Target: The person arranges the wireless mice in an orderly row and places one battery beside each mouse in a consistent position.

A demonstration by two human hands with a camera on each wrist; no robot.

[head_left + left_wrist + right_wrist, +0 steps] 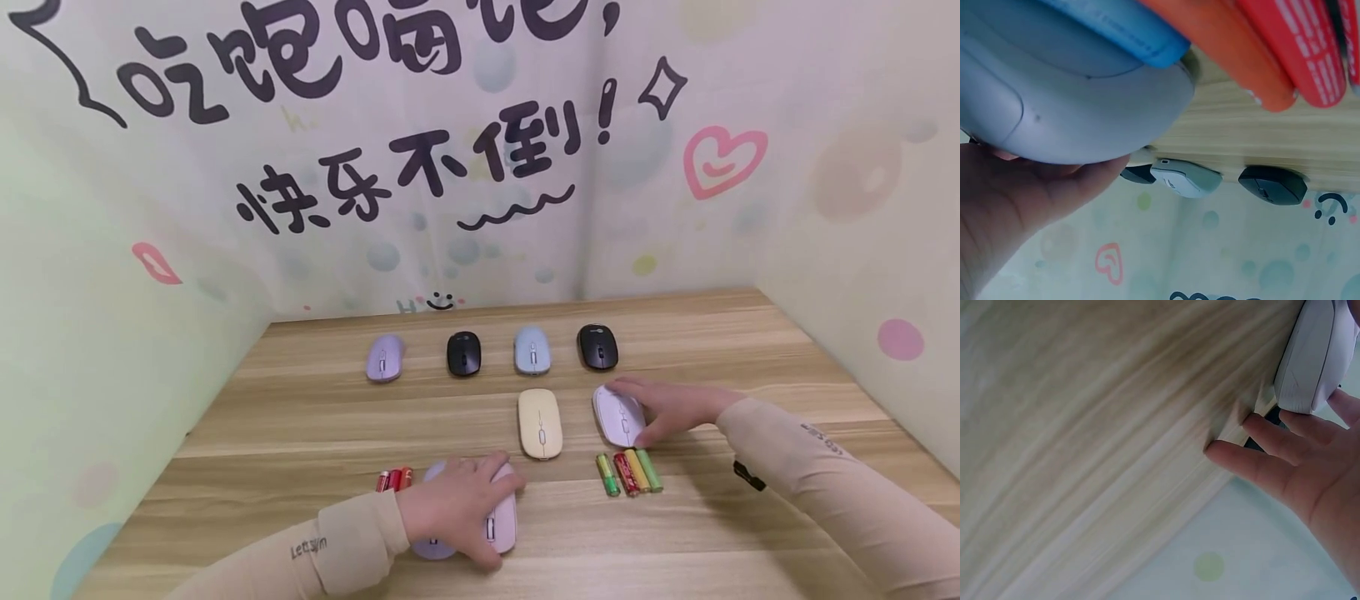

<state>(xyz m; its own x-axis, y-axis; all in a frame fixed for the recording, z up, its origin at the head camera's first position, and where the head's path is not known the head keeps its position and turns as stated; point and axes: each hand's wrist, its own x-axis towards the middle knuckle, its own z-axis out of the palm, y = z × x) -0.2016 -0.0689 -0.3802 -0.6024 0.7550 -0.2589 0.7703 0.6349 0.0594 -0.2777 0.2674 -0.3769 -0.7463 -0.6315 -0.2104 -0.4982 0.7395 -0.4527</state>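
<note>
My left hand (459, 502) grips a pale pink computer mouse (507, 518), thumb at its near end and fingers over the far end. Just left of that, a lavender mouse (432, 547) lies partly under the hand; what looks like this mouse (1104, 128) fills the upper left of the left wrist view. My right hand (675, 406) holds a pale lilac-white mouse (617, 418) between thumb and forefinger at its right side. In the right wrist view its other fingers (1254, 464) spread down to the tabletop.
Red and orange batteries (395, 480) lie beside the left hand, with a blue battery (1141, 31) near the lavender mouse. Several batteries (633, 472) line up before the right hand. A cream mouse (540, 423) sits between the hands; purple, black and blue mice (532, 350) stand behind.
</note>
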